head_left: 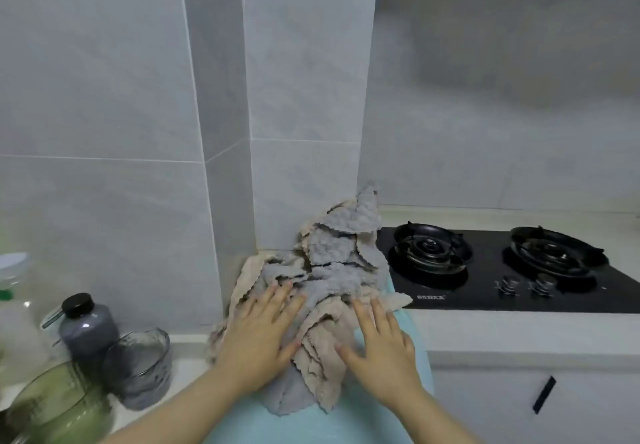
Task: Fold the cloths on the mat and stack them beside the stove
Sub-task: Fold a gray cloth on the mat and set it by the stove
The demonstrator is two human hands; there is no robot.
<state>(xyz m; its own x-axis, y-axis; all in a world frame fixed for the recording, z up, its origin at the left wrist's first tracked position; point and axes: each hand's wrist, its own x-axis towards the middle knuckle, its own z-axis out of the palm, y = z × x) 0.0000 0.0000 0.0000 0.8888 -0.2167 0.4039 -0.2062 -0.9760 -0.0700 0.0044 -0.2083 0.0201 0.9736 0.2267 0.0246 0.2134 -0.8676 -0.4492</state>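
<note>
Cloths (332, 270) lie in a crumpled grey-and-beige heap on the blue mat (363, 423), my left hand (263, 336) and right hand (379, 350) laid flat on its near end, fingers (282, 293) straight, slightly spread, gripping nothing. The heap runs lengthwise away from them toward the wall (304, 166) corner, left hand deeper in. The stove (485, 270) sits just right of it; none looks folded yet.

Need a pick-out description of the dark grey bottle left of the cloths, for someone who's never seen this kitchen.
Start at the black two-burner stove and go left, past the cloth pile, to the left end of the counter. The bottle stands upright there beside a clear glass cup. It alone has a dark grey body and a black cap; its neighbours are clear or greenish.
</note>
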